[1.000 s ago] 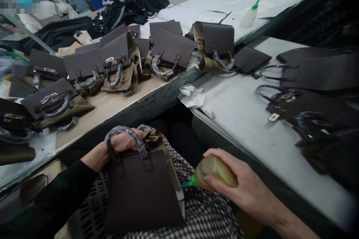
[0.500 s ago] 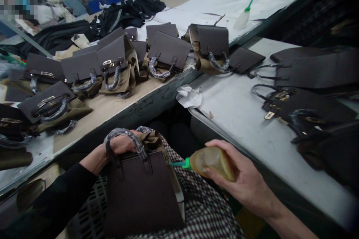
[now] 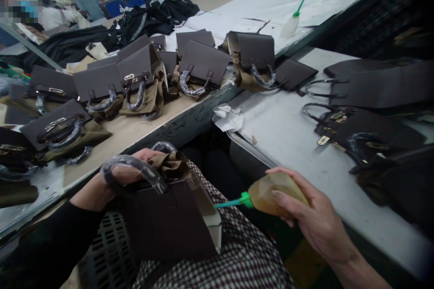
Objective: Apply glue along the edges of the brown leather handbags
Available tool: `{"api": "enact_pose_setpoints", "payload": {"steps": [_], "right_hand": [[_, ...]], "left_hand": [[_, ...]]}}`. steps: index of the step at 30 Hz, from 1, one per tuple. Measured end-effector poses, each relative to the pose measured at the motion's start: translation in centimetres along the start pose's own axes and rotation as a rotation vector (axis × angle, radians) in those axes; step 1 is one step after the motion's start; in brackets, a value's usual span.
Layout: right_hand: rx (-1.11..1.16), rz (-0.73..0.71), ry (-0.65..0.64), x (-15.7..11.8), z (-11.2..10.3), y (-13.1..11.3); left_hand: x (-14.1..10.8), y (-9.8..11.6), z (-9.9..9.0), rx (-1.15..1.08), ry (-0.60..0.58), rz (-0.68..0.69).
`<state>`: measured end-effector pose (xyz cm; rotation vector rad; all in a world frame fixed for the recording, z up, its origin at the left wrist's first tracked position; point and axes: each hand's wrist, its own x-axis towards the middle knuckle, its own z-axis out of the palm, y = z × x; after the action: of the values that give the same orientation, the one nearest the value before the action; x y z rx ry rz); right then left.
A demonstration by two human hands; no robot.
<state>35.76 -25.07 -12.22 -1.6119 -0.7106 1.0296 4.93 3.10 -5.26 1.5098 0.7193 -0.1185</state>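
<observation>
On my lap, over checked cloth (image 3: pixel 244 253), rests a dark brown handbag (image 3: pixel 169 226) with a plastic-wrapped handle and an open side edge facing right. My left hand (image 3: pixel 135 169) reaches through the handle and grips the bag's top by the bunched olive lining (image 3: pixel 169 165); its fingertips are partly hidden. A squeeze bottle (image 3: pixel 274 192) of yellowish liquid lies in my right hand (image 3: pixel 305 203), fingers wrapped round it. Its green nozzle points left, the tip at the bag's pale side edge (image 3: pixel 213 221); whether it touches I cannot tell.
Several similar bags (image 3: pixel 135 76) stand along the left bench (image 3: pixel 142 131). More dark bags (image 3: pixel 379 86) lie on the right-hand white table (image 3: pixel 291 144), near crumpled paper (image 3: pixel 228 117). Another green-tipped bottle (image 3: pixel 290 25) stands farther back. A plastic crate (image 3: pixel 110 248) sits below. People work in the background.
The bag has tilted and shifted left, so its side edge shows more. My right hand has moved the bottle right, and the nozzle tip now sits farther down the side edge.
</observation>
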Motion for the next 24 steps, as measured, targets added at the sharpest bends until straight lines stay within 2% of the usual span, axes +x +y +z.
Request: {"api": "enact_pose_setpoints", "payload": {"steps": [3, 7, 13, 18, 21, 24], "right_hand": [[0.068, -0.055, 0.123, 0.2, -0.2, 0.6], [-0.186, -0.153, 0.156, 0.3, -0.1, 0.4], [-0.494, -0.351, 0.059, 0.8, 0.7, 0.0], [-0.581, -0.459, -0.062, 1.5, 1.7, 0.3], [-0.59, -0.464, -0.116, 1.6, 1.9, 0.0], [-0.565, -0.374, -0.128, 1.7, 1.7, -0.4]], "left_hand": [[-0.8, 1.8, -0.2, 0.094, 0.009, 0.042], [-1.7, 2.3, 1.4, 0.409, 0.044, 0.134], [-4.6, 1.8, 5.9, 0.583, 0.136, 0.132], [-6.0, 1.6, 7.8, 0.623, 0.151, 0.173], [-6.2, 1.0, 8.5, 0.622, 0.152, 0.186], [-6.4, 0.5, 9.0, 0.63, 0.146, 0.202]]}}
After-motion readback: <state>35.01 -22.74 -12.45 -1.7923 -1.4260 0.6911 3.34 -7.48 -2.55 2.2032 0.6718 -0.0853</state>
